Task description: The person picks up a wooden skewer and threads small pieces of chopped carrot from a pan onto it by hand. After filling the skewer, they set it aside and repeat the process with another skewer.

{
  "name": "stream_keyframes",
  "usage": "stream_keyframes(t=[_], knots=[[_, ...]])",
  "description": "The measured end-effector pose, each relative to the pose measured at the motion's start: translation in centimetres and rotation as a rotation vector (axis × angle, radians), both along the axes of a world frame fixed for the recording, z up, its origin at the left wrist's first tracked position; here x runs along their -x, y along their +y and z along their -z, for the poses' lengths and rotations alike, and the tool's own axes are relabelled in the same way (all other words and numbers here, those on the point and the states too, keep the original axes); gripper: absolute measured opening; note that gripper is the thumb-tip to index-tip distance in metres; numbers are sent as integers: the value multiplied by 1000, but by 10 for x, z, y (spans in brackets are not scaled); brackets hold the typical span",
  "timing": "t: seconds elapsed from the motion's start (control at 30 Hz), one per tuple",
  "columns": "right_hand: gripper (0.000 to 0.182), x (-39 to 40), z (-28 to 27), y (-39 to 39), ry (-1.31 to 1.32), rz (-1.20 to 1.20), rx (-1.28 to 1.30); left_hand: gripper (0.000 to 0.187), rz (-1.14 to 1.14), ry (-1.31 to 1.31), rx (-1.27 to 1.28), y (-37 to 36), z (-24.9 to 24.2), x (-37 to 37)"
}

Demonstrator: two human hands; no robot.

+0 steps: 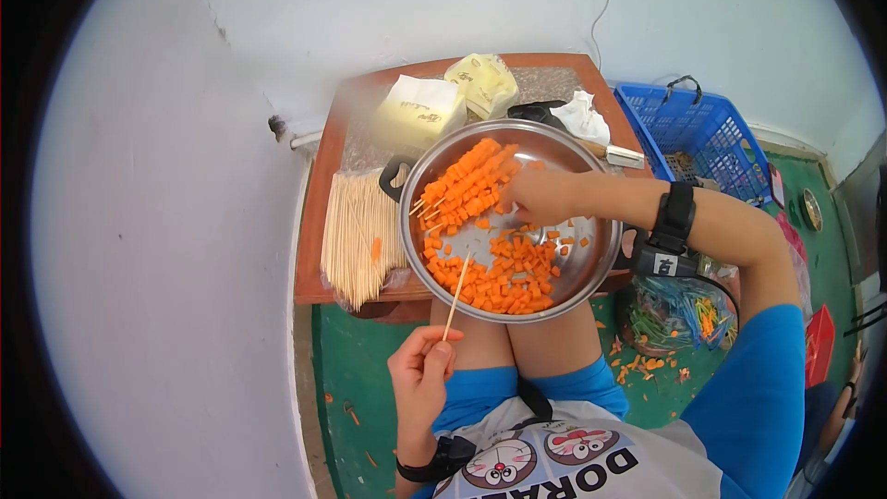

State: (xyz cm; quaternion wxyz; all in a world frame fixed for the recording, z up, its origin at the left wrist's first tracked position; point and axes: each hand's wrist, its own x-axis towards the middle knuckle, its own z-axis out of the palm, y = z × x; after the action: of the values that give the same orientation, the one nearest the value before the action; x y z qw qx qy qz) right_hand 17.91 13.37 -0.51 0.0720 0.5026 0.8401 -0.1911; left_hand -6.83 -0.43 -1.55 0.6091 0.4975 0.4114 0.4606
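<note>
One thin pale wooden skewer (457,297) you're pinching by its near end, L hand (422,373), prob. keeping tip clear; R hand (538,197) grip, can't tell.

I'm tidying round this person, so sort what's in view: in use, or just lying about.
In use:
Skewer in the left hand
Bundled bare skewers
Loose orange pieces
Loaded skewers
Metal pan

Apparently just lying about:
Yellow packets
Blue basket
Orange floor scraps
</note>
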Motion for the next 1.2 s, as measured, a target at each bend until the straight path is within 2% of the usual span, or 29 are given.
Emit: stream_keyframes(t=[0.03, 0.07, 0.13, 0.37, 0.43, 0.47, 0.53, 0.6, 0.67, 0.7, 0.77, 0.9, 0.97, 1.1, 1.17, 1.2], knots=[[20, 2, 6, -1, 129, -29, -45, 14, -3, 0, 4, 0, 0, 1], [20, 2, 11, 0, 129, -31, -41, 14, -5, 15, 6, 0, 1, 2], [20, 8, 10, -1, -95, -97, -91, 14, -7, 30, 13, -1, 1, 1], [20, -9, 16, 5, -227, -223, -164, 13, -8, 63, 22, -3, -2, 1], [19, -11, -14, -1, -265, 46, -59, 13, -11, 74, 38, -2, -2, 0], [19, -18, -15, 3, -266, 47, -56, 13, -10, 68, 30, -2, -2, -2], [22, -34, -15, 7, -248, 87, -263, 13, -6, 63, 24, -2, 0, -4], [23, -38, -12, -2, -264, 66, -312, 14, -13, 58, 1, -1, 3, -6], [21, -32, -18, -22, -95, 6, -123, 15, -26, 50, 10, -1, 2, -7], [21, -28, -19, -32, -97, 6, -120, 16, -40, 43, 14, -1, 2, -8], [17, -18, -18, -50, -24, -112, 94, 17, -25, 45, 8, -2, 3, -9], [14, -19, 0, -58, -78, -99, 22, 21, 23, 105, -68, -4, 1, -16], [10, -23, -14, -54, -24, 11, 176, 21, 16, 111, -75, -5, 1, -15], [11, -43, -19, -26, 31, 36, 51, 17, 9, 100, -18, -6, 0, -12], [9, -48, -20, -11, 21, 206, -82, 17, 15, 102, -20, -7, -2, -13], [9, -53, -12, -2, 22, 205, -84, 17, 21, 105, -22, -7, -2, -14]])
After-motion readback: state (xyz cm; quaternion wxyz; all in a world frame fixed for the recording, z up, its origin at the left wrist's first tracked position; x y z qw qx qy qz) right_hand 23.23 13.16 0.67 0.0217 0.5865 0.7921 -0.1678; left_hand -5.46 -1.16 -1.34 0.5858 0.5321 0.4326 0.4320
